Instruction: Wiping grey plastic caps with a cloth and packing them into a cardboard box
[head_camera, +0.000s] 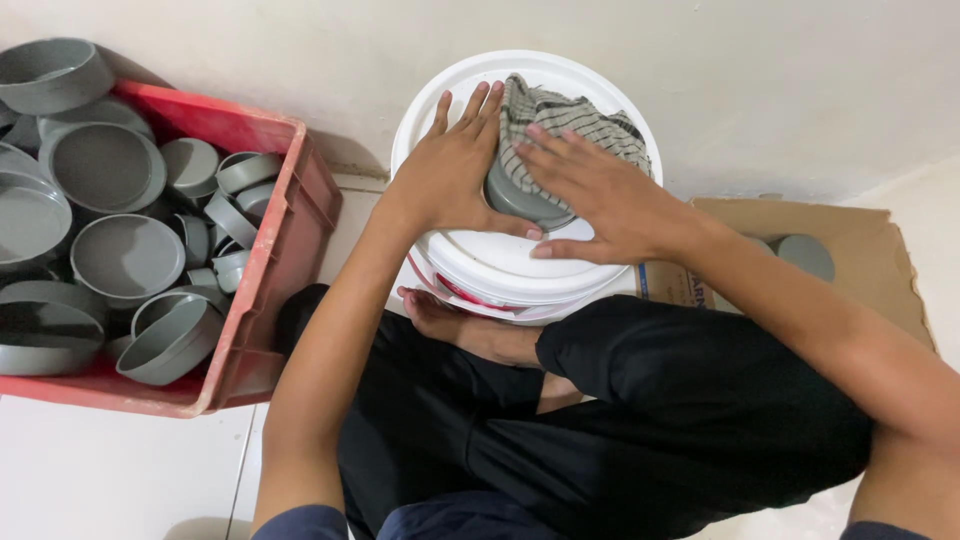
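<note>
- Nearest to the camera are the person's crossed legs in black trousers (640, 420), with one bare foot (470, 325) resting against the bucket, so the person sits on the floor close to the work.
- The white bucket (500, 270) stands upside-down or lidded between the knees and the wall; it seems to serve as a small work table.
- On top of it lies a grey plastic cap (520, 198). The left hand (450, 170) lies flat beside it, fingers straight, thumb against its edge, steadying it and not closing around it.
- The right hand (595, 195) presses a checked cloth (560, 120) on the cap with open, spread fingers; nothing is clasped.
- At the left, a red crate (285, 250) holds many grey caps (125, 255), within easy reach.
- At the right, a brown cardboard box (850, 250) with a blue and red printed mark on its edge holds a few more caps (805, 255).
</note>
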